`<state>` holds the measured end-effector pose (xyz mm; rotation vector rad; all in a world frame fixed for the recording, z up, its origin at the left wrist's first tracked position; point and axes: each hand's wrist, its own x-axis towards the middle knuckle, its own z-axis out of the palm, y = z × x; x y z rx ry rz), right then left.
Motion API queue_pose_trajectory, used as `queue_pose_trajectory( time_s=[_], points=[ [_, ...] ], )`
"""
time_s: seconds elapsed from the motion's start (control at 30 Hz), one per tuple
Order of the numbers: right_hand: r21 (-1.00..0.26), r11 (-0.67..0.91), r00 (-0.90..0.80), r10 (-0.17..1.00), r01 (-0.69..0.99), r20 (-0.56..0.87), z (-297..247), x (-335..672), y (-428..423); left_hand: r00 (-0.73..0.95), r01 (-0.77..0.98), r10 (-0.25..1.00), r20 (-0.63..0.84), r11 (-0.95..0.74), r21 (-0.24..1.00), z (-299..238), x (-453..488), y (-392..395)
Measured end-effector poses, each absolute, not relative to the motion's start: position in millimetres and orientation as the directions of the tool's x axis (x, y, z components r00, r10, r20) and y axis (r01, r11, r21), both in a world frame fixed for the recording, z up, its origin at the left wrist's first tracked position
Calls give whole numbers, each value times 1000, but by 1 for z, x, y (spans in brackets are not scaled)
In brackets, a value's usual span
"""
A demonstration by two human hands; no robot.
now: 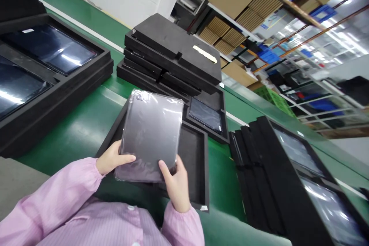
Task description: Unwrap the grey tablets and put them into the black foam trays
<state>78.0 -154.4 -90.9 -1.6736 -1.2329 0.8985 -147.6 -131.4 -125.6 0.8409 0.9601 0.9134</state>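
The left hand (111,159) is clasping the near left edge of a film-wrapped tablet (152,130), its thumb lying along the upper face and its fingers mostly hiding beneath. The right hand (179,187) is pinching the near right corner, thumb on top; both hands are closing only as far as the tablet's thinness. For a sound hold, the thumbs are probably best staying near the edges, pressing lightly and evenly, so the loose film is neither slipping nor creasing.

Just under the hands, a black tray (205,173) is sitting on the green surface (223,184), partly covered by the tablet. Ahead of the hands, a stack of black trays (173,44) is standing, with a dark-screened device (205,114) lying in a lower one. Left of the hands, a tray with two glossy panels (99,61) is resting; well to their right, another tray stack (259,169) is standing.
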Motion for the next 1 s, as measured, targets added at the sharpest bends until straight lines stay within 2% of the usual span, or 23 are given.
queue_pose_trajectory(
  time_s=[0.1, 0.2, 0.3, 0.37, 0.43, 0.5, 0.6, 0.67, 0.73, 0.83, 0.9, 1.0],
  points=[
    [-915, -259, 189, 960, 310, -208, -100, 74, -160, 197, -161, 927, -318, 351, 923, -125, -148, -131],
    [-941, -275, 240, 944, 198, -225, -102, 89, -163, 143, -118, 922, -359, 376, 919, -124, -148, -132],
    [-965, -259, 428, 876, 33, -221, -96, 122, -168, 91, -169, 905, -415, 425, 889, -121, -147, -133],
    [-981, -191, 603, 780, -21, -165, -88, 146, -176, 32, -198, 885, -465, 461, 865, -120, -146, -133],
    [-989, -128, 749, 662, 71, -32, -80, 166, -185, -38, -226, 855, -517, 496, 838, -121, -146, -132],
    [-946, -144, 821, 545, 290, 169, -73, 179, -193, -82, -261, 825, -559, 524, 811, -121, -145, -129],
    [-747, -267, 768, 434, 609, 471, -72, 185, -195, -88, -309, 800, -594, 545, 779, -122, -145, -126],
    [-649, -304, 710, 413, 698, 570, -79, 179, -193, -70, -328, 789, -611, 560, 761, -121, -145, -126],
    [-592, -265, 641, 447, 761, 624, -90, 165, -191, -58, -342, 785, -617, 565, 751, -119, -145, -128],
    [-488, -118, 447, 624, 865, 641, -112, 134, -193, -68, -370, 799, -598, 536, 759, -116, -144, -131],
    [-441, -49, 324, 752, 896, 574, -129, 114, -195, -73, -383, 807, -585, 519, 764, -116, -145, -134],
    [-465, -53, 274, 865, 884, 421, -150, 97, -196, -55, -373, 804, -593, 534, 759, -116, -147, -137]
  ],
)
